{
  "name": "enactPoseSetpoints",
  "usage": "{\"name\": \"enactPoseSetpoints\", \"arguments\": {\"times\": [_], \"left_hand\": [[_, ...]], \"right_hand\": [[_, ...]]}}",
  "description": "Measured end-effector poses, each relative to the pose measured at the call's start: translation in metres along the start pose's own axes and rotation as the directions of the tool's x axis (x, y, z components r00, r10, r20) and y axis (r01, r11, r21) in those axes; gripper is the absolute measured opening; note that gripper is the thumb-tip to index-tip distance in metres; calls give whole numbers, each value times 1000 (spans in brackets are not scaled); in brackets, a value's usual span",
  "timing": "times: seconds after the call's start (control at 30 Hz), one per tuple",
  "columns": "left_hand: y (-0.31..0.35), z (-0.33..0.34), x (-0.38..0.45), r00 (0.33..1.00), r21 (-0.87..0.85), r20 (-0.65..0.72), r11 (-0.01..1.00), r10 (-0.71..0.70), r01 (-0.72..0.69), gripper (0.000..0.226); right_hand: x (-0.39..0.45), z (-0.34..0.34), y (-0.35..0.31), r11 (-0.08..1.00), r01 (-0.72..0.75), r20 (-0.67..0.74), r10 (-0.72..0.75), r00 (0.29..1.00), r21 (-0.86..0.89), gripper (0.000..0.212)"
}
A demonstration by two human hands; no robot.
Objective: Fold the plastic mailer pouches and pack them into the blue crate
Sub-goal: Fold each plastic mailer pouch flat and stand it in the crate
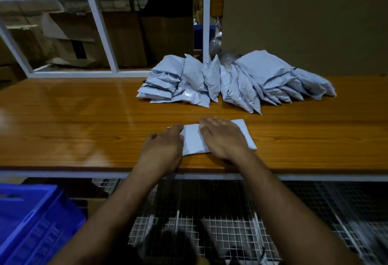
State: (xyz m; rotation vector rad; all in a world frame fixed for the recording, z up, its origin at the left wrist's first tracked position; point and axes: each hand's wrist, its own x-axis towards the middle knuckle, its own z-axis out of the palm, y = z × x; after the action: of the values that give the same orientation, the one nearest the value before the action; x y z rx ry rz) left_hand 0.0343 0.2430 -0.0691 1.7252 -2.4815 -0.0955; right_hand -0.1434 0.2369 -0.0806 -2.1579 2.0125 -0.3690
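A pale grey plastic mailer pouch (193,141) lies folded flat on the wooden table (84,122), near its front edge. My right hand (222,136) presses down on the pouch with flat fingers. My left hand (163,145) rests at the pouch's left edge; its fingertips touch that edge. A pile of several more grey pouches (235,82) leans together at the back of the table. The blue crate (31,220) stands below the table at the lower left, and only its corner shows.
A white shelf frame (100,25) with cardboard boxes stands behind the table at the left. A brown wall panel (304,19) rises at the back right. Wire mesh racking (210,218) lies beneath the table edge.
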Motion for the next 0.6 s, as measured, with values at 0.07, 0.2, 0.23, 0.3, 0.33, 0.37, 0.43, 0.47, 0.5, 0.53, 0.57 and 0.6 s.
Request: {"name": "enactPoseSetpoints", "arguments": {"times": [0.07, 0.2, 0.23, 0.3, 0.33, 0.37, 0.43, 0.47, 0.5, 0.53, 0.57, 0.6], "left_hand": [[0, -1, -1, 1000, -7, 22, 1000, -8, 8, 46], [-6, 6, 4, 999, -101, 4, 994, -33, 33, 46], [-8, 8, 5, 999, -121, 0, 992, -35, 35, 46], [-10, 8, 6, 1000, -121, 9, 992, -17, 18, 48], [-11, 7, 6, 1000, -106, 22, 994, -5, 8, 50], [-13, 7, 6, 999, -86, 43, 996, 3, 1, 53], [-15, 4, 5, 995, -45, 101, 999, 4, 0, 57], [-16, 2, 6, 993, -23, 121, 1000, -5, 8, 58], [-17, 0, 7, 991, -1, 131, 1000, -21, 21, 60], [-18, -1, 8, 990, 21, 135, 999, -39, 37, 62], [-18, -2, 8, 990, 47, 130, 998, -55, 49, 63], [-18, -4, 7, 993, 79, 102, 995, -63, 55, 64]], "right_hand": [[1, -3, 14, 999, -46, -7, 46, 999, -9, 54], [-4, -14, 37, 996, -77, 64, 74, 995, 50, 54], [-6, -17, 43, 996, -81, 79, 78, 994, 44, 54], [-12, -23, 53, 994, -109, 81, 107, 991, 15, 55], [-14, -24, 57, 991, -131, 74, 132, 989, -9, 57], [-16, -24, 59, 988, -149, 67, 151, 986, -35, 59], [-20, -23, 59, 983, -171, 45, 174, 984, -70, 62], [-20, -23, 57, 981, -181, 29, 183, 983, -76, 63], [-22, -23, 55, 978, -194, 13, 195, 981, -74, 64], [-23, -22, 53, 975, -210, -1, 210, 978, -69, 65], [-25, -22, 52, 972, -227, -12, 227, 974, -62, 66], [-27, -21, 49, 969, -240, -20, 240, 971, -54, 67]]}}
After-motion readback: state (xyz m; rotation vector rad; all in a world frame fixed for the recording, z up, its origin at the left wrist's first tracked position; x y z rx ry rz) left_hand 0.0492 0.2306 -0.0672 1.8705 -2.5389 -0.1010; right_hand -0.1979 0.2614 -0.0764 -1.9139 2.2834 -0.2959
